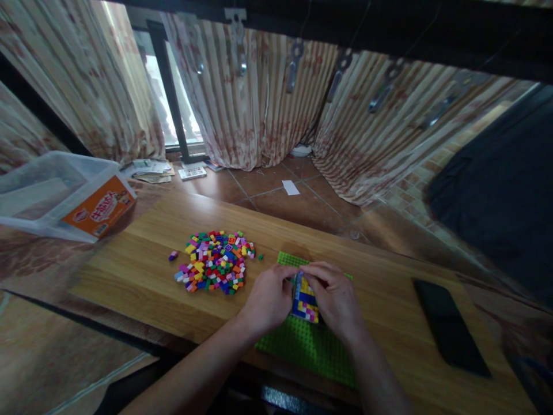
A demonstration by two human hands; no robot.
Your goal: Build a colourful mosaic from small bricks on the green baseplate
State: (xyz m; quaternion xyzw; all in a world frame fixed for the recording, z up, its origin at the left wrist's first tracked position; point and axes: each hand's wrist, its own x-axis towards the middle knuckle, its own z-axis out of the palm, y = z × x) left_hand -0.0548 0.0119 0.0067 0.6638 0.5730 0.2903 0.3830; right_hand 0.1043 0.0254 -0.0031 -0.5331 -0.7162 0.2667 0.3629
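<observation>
A green baseplate [309, 346] lies on the wooden table, partly under my forearms. On it stands a block of toy bricks [306, 300] in blue, yellow, white and pink. My left hand [271, 294] bends around the left far corner of this block, thumb and fingertips pressed together. From the other side my right hand [334, 294] curls over the far right part, its fingertips meeting the left ones at the far end. Whatever sits between the fingertips is too small and covered to make out. Left of my hands a heap of loose coloured bricks [216, 262] is spread out.
A clear plastic bin [56, 216] with an orange label stands beyond the table's left end. On the table's right lies a black phone-like slab [449, 328]. Striped curtains [259, 104] hang behind, and papers [149, 168] lie on the far left.
</observation>
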